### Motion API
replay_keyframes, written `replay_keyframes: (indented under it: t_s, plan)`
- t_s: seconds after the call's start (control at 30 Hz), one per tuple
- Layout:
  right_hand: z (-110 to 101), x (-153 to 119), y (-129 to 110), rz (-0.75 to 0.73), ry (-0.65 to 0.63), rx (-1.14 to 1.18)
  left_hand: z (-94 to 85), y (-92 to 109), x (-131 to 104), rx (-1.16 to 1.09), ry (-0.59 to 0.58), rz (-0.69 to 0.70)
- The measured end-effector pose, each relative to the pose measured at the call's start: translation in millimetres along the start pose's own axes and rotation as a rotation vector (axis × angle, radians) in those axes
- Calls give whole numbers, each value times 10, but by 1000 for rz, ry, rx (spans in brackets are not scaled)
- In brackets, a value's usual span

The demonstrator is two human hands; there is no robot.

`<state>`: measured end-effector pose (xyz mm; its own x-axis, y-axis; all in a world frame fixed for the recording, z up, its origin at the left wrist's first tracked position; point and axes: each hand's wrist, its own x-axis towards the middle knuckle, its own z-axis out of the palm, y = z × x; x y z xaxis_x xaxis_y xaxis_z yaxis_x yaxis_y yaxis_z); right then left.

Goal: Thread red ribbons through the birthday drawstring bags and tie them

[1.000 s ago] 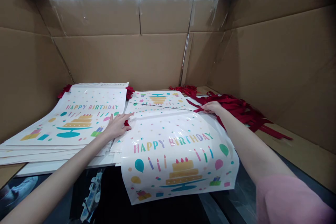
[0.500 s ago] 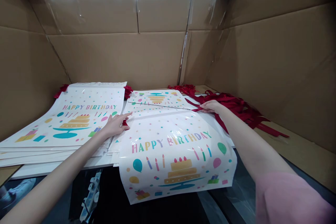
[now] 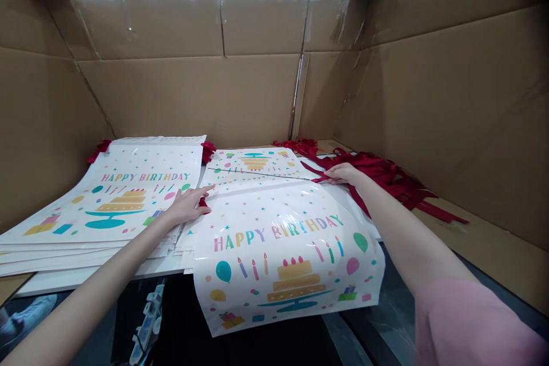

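A glossy white "Happy Birthday" sheet (image 3: 283,274) with a cake print lies in front of me, its near end curling down over the table edge. At its upper left edge is my left hand (image 3: 191,205), index finger stretched onto the sheet, with a short red ribbon end (image 3: 203,202) between finger and thumb. My right hand (image 3: 344,174) pinches a red ribbon strip (image 3: 319,176) by the upper right edge. A thin dark line (image 3: 257,172) runs across the sheet's top between my hands. Behind it shows another printed sheet (image 3: 256,161), its cake upside down.
On the left lies a stack of similar printed sheets (image 3: 141,154) with red ribbon bunches (image 3: 99,150) at its top corners. Loose red ribbons (image 3: 381,174) are heaped on the right. Tall cardboard walls (image 3: 184,91) surround the work surface. A power strip (image 3: 147,320) hangs below.
Both hands stay in nearly the same place on the sheet and ribbon. The whole view has shifted very slightly.
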<state>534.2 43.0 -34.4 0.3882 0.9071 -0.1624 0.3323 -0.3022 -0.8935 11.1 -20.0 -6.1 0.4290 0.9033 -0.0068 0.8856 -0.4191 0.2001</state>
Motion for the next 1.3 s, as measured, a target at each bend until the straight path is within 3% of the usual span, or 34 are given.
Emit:
replay_keyframes:
  t_s: [0.33,0.97,1.3]
  plan:
    - [-7,-20,-13,63,-24,-47,9,-34,36,19,-17,4]
    - [48,136,115,50,92,-139,-8,-65,60,17,-39,8]
    - [-12,49,117,48,23,-117,-19,-56,49,22,-60,11]
